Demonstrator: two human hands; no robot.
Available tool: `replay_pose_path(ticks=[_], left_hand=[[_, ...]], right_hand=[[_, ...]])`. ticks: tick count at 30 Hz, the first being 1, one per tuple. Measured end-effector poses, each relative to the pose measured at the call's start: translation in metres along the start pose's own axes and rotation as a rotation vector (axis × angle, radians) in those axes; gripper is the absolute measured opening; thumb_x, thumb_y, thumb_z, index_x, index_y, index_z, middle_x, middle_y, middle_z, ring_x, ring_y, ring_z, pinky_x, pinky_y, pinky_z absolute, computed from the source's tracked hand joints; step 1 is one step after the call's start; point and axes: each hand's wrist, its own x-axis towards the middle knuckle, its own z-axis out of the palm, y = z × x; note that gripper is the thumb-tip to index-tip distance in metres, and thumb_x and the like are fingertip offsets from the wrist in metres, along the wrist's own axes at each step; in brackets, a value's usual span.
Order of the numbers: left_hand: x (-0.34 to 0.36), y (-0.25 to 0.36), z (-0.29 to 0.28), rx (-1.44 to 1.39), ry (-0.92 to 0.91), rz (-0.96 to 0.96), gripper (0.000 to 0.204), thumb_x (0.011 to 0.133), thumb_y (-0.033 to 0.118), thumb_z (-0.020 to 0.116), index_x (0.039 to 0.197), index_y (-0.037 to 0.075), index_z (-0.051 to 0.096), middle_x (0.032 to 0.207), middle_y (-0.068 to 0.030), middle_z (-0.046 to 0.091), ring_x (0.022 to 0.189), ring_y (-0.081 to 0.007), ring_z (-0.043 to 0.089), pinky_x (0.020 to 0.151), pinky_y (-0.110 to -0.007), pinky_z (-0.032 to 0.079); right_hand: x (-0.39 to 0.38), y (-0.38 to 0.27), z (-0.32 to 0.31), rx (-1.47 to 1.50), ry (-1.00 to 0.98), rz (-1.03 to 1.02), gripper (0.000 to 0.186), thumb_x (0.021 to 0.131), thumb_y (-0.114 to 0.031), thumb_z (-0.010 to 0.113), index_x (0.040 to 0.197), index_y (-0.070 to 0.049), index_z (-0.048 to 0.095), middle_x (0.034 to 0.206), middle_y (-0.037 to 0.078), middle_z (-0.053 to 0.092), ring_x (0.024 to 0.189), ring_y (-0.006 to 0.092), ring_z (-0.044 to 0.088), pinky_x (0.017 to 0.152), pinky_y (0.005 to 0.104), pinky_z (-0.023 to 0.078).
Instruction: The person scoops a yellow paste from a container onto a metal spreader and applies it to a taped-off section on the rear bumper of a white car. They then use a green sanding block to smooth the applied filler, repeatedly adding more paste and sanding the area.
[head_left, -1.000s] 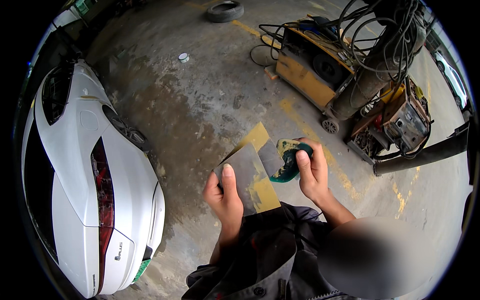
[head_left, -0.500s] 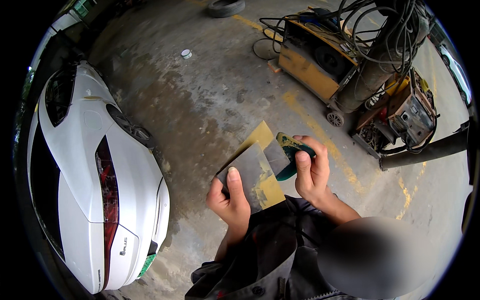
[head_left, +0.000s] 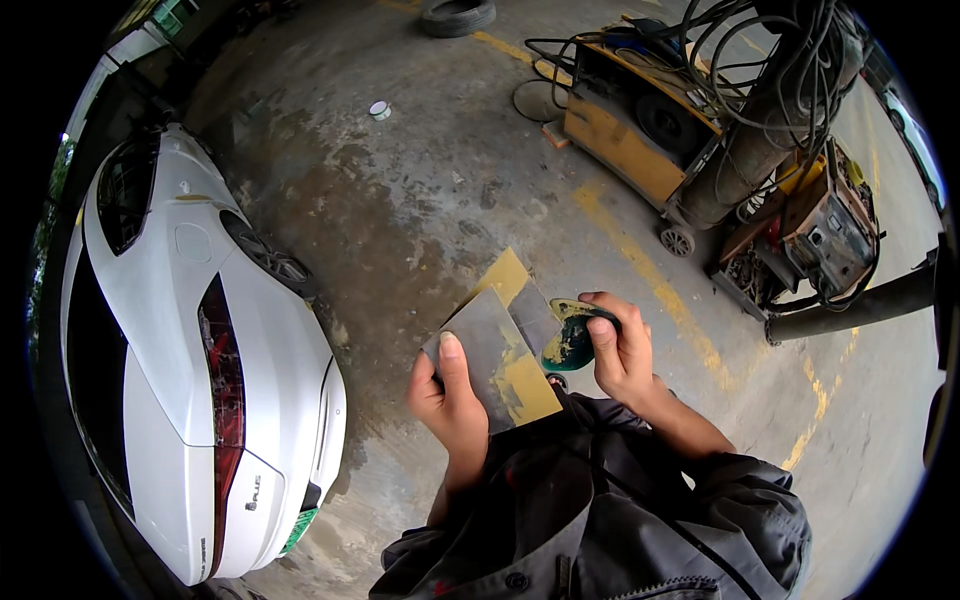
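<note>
In my left hand (head_left: 452,405) is a flat grey putty spreader (head_left: 482,345), pinched with the thumb on its face. Yellow putty coats its lower right part. A second flat grey plate (head_left: 534,315) shows behind it, with a yellow upper end (head_left: 506,274); how it is held is hidden. My right hand (head_left: 625,360) grips a dark green, rounded spreader (head_left: 570,340) between thumb and fingers. Yellow putty marks its face and rim. Its left edge is beside the rear plate; whether they touch I cannot tell.
A white car (head_left: 270,400) stands at the left. A wheeled yellow machine (head_left: 625,140), black cables (head_left: 720,75), a thick post (head_left: 740,165) and a worn metal unit (head_left: 815,235) stand at the right. Farther off lie a tyre (head_left: 457,16) and a small white can (head_left: 379,111).
The green spreader has turned, showing more of its putty-marked face, and moved slightly left and down with my right hand. My left hand and the grey plates have shifted slightly left.
</note>
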Motion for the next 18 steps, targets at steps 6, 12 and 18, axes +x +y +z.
replay_pose_path(ticks=[6, 12, 18], left_hand=[[-0.004, 0.0, 0.001, -0.498, -0.227, -0.566, 0.02, 0.09, 0.022, 0.056, 0.089, 0.003, 0.063, 0.087, -0.0013, 0.063, 0.078, -0.0083, 0.057, 0.07, -0.021, 0.043], [-0.019, 0.0, 0.008, -0.467, -0.28, -0.706, 0.026, 0.093, 0.025, 0.053, 0.092, 0.001, 0.064, 0.084, 0.0005, 0.063, 0.075, -0.0041, 0.054, 0.067, -0.02, 0.042], [-0.021, -0.011, 0.0, -0.439, -0.27, -0.647, 0.025, 0.093, 0.025, 0.053, 0.085, 0.002, 0.061, 0.078, 0.0034, 0.059, 0.073, -0.002, 0.05, 0.065, -0.018, 0.038]], right_hand=[[0.041, 0.002, 0.001, 0.453, 0.415, 0.414, 0.026, 0.098, -0.028, 0.042, 0.106, -0.004, 0.048, 0.084, -0.002, 0.051, 0.072, 0.0022, 0.046, 0.062, 0.0175, 0.04], [0.037, 0.002, 0.016, 0.359, 0.52, 0.202, 0.024, 0.094, -0.022, 0.051, 0.106, -0.002, 0.047, 0.087, 0.0, 0.052, 0.073, 0.0037, 0.047, 0.065, 0.0182, 0.041], [0.011, 0.005, 0.023, 0.27, 0.542, 0.065, 0.022, 0.091, -0.012, 0.055, 0.106, 0.0, 0.045, 0.091, 0.005, 0.053, 0.075, 0.0066, 0.048, 0.068, 0.0197, 0.042]])
